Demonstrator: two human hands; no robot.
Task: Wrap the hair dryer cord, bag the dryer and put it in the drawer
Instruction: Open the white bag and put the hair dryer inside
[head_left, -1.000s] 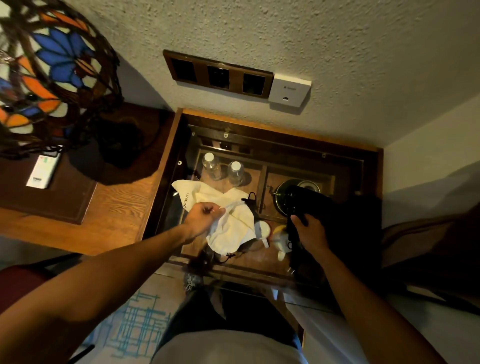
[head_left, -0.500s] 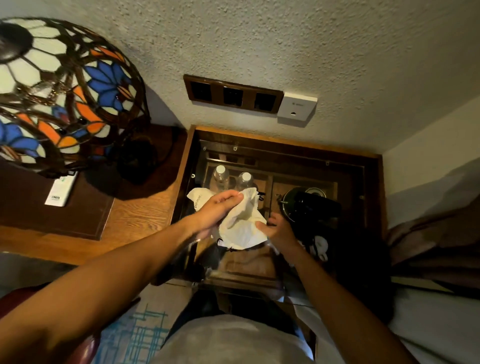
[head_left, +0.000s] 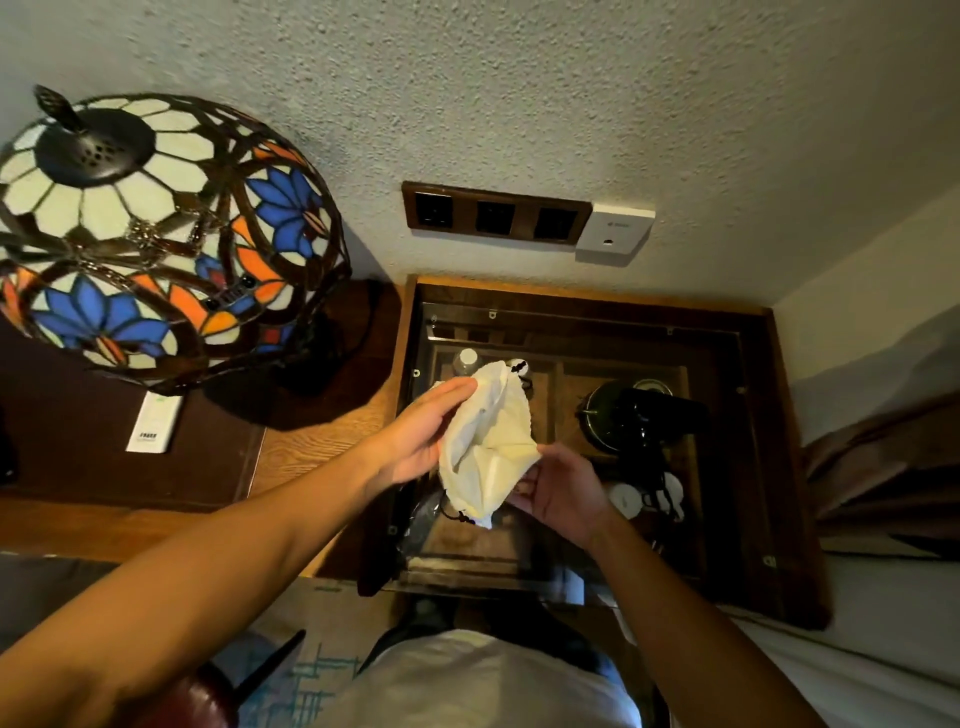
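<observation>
I am now bringing my right hand (head_left: 558, 493) off the black hair dryer (head_left: 647, 415), lying right of centre on the glass top (head_left: 727, 519), and both hands, my left hand (head_left: 415, 441) too, are pinching the white drawstring bag (head_left: 488, 447) mid-frame, spreading it open for bagging

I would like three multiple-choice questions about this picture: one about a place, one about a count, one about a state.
1. Where is the hair dryer?
A. inside the bag
B. lying on the glass-topped cabinet
C. under the lamp

2. How many hands hold the white bag?
A. none
B. one
C. two

3. The bag is:
A. empty and held up
B. tied shut
C. lying in the drawer

Answers: 
1 B, the dryer lies right of the hands. 
2 C, left hand and right hand both grip it. 
3 A, it hangs limp.
</observation>
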